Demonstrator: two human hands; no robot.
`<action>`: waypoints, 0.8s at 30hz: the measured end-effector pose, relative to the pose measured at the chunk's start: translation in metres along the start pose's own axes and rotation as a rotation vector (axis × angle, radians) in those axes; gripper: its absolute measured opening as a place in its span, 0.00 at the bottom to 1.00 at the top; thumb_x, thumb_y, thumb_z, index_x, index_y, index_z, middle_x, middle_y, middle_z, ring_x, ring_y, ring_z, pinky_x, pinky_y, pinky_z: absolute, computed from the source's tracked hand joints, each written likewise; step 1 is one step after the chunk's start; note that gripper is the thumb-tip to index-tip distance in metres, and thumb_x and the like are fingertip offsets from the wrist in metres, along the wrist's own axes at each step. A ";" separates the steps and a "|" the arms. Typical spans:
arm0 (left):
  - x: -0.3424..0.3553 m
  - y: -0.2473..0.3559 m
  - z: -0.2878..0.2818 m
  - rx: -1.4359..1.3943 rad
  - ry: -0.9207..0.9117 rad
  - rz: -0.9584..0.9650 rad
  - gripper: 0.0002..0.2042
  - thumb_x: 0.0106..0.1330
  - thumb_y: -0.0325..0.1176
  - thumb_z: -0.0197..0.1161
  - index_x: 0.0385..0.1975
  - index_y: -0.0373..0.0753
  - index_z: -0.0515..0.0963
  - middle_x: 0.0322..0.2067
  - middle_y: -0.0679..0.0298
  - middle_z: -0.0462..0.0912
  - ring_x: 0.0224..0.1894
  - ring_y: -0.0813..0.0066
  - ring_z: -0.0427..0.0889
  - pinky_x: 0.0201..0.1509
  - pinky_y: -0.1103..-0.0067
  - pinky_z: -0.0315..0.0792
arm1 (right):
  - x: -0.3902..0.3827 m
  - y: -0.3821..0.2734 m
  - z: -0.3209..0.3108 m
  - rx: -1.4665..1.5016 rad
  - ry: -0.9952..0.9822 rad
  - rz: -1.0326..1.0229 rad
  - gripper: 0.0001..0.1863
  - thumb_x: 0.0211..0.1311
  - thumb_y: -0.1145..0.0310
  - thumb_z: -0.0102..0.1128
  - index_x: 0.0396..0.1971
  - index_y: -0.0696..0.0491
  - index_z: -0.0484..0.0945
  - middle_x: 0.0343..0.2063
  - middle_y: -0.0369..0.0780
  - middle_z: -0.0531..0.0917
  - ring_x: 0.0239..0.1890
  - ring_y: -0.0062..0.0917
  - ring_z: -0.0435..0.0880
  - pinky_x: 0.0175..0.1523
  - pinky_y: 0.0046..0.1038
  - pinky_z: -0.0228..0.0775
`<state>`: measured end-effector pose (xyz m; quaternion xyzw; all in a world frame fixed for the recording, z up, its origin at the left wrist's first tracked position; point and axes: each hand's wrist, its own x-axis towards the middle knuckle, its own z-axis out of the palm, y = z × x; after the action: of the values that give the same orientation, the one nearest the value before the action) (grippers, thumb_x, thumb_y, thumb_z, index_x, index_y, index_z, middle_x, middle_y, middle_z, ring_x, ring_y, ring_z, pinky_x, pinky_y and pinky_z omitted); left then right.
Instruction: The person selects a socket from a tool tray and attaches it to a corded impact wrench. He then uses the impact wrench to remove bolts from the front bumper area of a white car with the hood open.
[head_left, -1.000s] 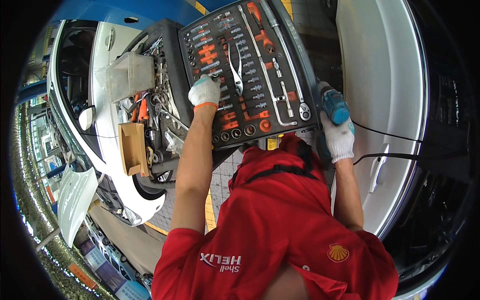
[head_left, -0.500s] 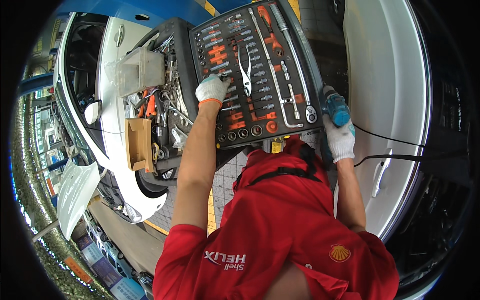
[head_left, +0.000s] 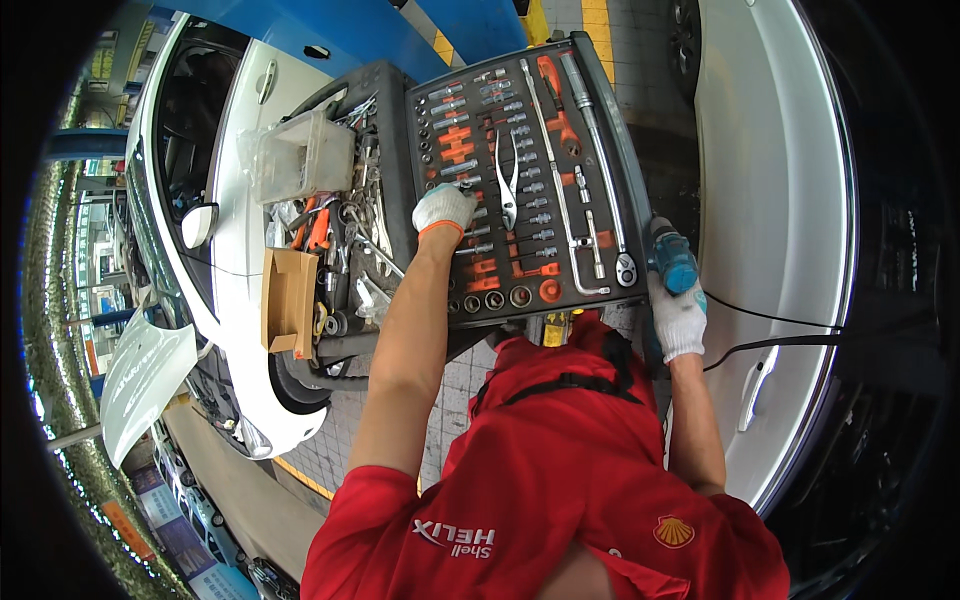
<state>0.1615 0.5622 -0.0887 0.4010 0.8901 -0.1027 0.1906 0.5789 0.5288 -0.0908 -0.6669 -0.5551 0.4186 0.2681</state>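
The drill (head_left: pixel 676 268) is resting in the right hand (head_left: pixel 680 325), which is wrapping around it just right of the tray (head_left: pixel 545 308), while the left hand (head_left: pixel 445 208) is bending over the sockets (head_left: pixel 460 168), its opening and any hold being too hidden to tell.

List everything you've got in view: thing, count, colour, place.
Tool tray: one, black, centre
Sockets: many, silver, in tray
Pliers: one, silver, on tray
Long ratchet: one, silver, tray's right side
Plastic bin: one, clear, left
Cardboard box: one, brown, left
Loose tools: many, mixed, left
Power tool: one, blue, right of tray
Near cars: two, white, left and right
Cables: two, black, right
Uniform: one, red, bottom
Left grip: one, white-gloved, at tray
Right grip: one, white-gloved, holding power tool
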 end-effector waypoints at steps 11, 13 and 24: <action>0.011 0.000 0.016 -0.024 0.028 0.008 0.19 0.69 0.44 0.66 0.52 0.40 0.91 0.55 0.49 0.91 0.59 0.47 0.89 0.60 0.58 0.84 | 0.004 0.010 0.006 0.010 -0.006 -0.057 0.28 0.69 0.61 0.74 0.64 0.58 0.79 0.50 0.49 0.91 0.53 0.42 0.92 0.59 0.37 0.81; 0.007 -0.001 0.017 -0.086 0.025 0.006 0.19 0.69 0.43 0.65 0.53 0.41 0.90 0.55 0.48 0.91 0.59 0.47 0.89 0.61 0.58 0.84 | 0.003 0.002 0.002 -0.003 -0.009 -0.051 0.28 0.69 0.62 0.74 0.64 0.58 0.79 0.50 0.50 0.91 0.53 0.42 0.92 0.59 0.37 0.81; -0.078 -0.010 -0.019 -1.140 -0.347 0.091 0.18 0.75 0.46 0.59 0.43 0.36 0.85 0.26 0.61 0.83 0.22 0.66 0.78 0.28 0.72 0.72 | 0.004 -0.007 -0.015 -0.100 -0.051 -0.044 0.31 0.68 0.60 0.73 0.66 0.57 0.79 0.50 0.53 0.91 0.54 0.49 0.91 0.59 0.39 0.82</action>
<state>0.1962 0.5089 -0.0383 0.2506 0.7427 0.3353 0.5226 0.5883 0.5361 -0.0789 -0.6561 -0.5966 0.4013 0.2292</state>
